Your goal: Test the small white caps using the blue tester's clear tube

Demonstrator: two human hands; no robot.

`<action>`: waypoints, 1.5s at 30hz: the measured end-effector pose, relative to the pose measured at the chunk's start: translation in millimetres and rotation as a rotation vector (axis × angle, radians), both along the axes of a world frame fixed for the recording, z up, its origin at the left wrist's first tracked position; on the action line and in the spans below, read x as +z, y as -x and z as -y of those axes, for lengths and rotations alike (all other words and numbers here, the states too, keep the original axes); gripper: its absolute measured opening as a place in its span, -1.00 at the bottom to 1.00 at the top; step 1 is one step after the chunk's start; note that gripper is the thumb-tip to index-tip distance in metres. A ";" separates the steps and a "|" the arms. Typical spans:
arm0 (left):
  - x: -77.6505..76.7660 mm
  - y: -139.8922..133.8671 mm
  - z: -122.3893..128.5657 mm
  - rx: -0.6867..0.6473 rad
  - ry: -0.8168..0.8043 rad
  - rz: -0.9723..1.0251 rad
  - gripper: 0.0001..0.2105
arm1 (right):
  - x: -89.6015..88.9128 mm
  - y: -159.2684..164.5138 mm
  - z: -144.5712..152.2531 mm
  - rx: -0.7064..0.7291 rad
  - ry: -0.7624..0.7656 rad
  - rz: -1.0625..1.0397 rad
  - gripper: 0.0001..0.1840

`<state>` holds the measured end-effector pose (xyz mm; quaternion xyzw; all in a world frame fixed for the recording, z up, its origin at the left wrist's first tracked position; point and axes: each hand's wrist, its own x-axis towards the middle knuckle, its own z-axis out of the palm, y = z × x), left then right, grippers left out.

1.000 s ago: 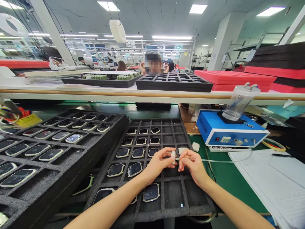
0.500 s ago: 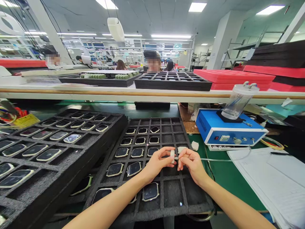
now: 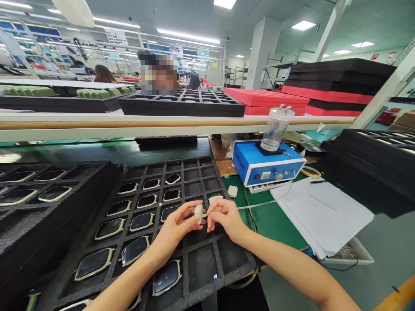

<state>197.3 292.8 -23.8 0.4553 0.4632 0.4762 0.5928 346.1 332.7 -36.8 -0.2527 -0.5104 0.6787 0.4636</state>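
Note:
My left hand [image 3: 184, 222] pinches a small off-white watch case [image 3: 199, 213], turned edge-on, between thumb and fingers. My right hand [image 3: 225, 217] is closed round the end of a clear thin tube [image 3: 256, 205], whose short tip points at the case; whether tip and case touch, I cannot tell. Both hands hover over the right part of a black foam tray [image 3: 202, 270]. Many of its left compartments hold smartwatches with dark screens, such as one smartwatch [image 3: 142, 221]. Another pale piece [image 3: 215, 199] shows just behind my right hand, partly covered by it.
The tube runs to a blue machine [image 3: 266, 162] with a clear cylinder [image 3: 275, 129] on top. Beside it lie papers [image 3: 324, 211] and a crumpled white piece [image 3: 232, 191]. A taller tray stack [image 3: 81, 203] stands left. Across the shelf [image 3: 201, 123] sits a person behind black trays [image 3: 181, 106].
The camera view has swung to the right, so the trays, machine and hands appear further left. Both hands keep their hold on the watch case and the tube.

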 end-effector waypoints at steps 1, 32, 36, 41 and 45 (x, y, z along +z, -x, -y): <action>-0.2 0.1 0.0 0.000 -0.001 -0.002 -0.70 | 0.3 -0.2 0.3 0.001 0.001 -0.001 -0.97; -4.0 3.2 -0.9 -0.027 -0.008 -0.035 -0.68 | -2.1 -0.9 -0.6 0.020 -0.013 -0.018 -0.97; -2.8 1.8 0.2 -0.015 -0.009 -0.020 -0.68 | -1.7 -1.3 -0.7 0.019 -0.015 -0.008 -0.97; 0.4 -2.4 1.7 0.036 -0.008 0.020 -0.68 | -3.3 -1.3 -0.3 0.022 -0.027 0.000 -0.97; 0.5 0.7 1.1 0.029 0.044 0.145 -0.67 | -5.6 -6.3 2.0 -0.072 -0.158 -0.115 -0.95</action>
